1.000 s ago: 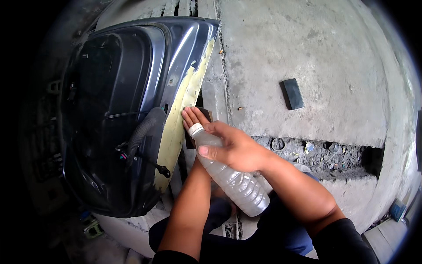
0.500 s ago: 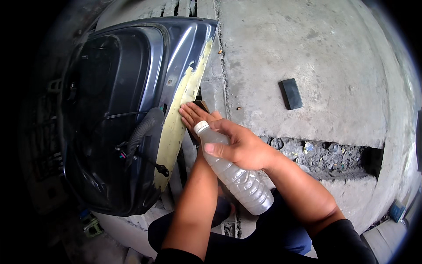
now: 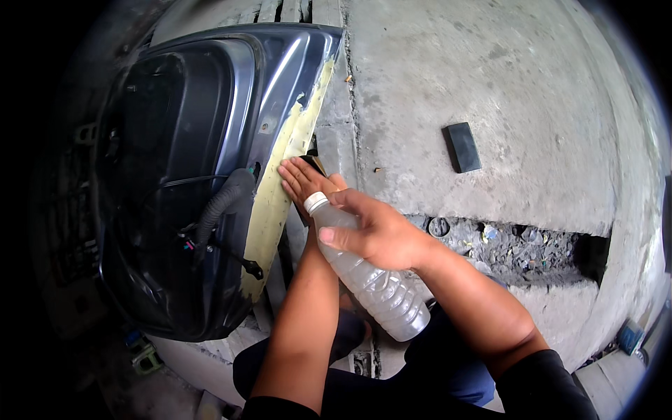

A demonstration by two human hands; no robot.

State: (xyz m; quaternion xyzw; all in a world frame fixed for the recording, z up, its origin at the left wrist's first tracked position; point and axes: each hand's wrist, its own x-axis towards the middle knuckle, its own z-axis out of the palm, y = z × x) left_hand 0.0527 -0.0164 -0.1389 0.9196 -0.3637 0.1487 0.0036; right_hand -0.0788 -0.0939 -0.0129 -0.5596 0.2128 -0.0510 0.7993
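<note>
Concrete floor across the far right. One dark vehicle panel lying at left, one pale yellow strip down its right edge. One trench sunk in the floor at right, holding loose rubble, pieces too many to count. One clear plastic bottle, tilted, its neck to the far left; sides look clouded, how full I cannot tell. My hands, two: right hand curled round the bottle's upper part, thumb across it; left hand flat, fingers straight and close together, fingertips on the strip. One ribbed hose on the panel. One dark block, far right of my hands. One dark sheet shows past my left hand's edges. One white cap, on the bottle.
</note>
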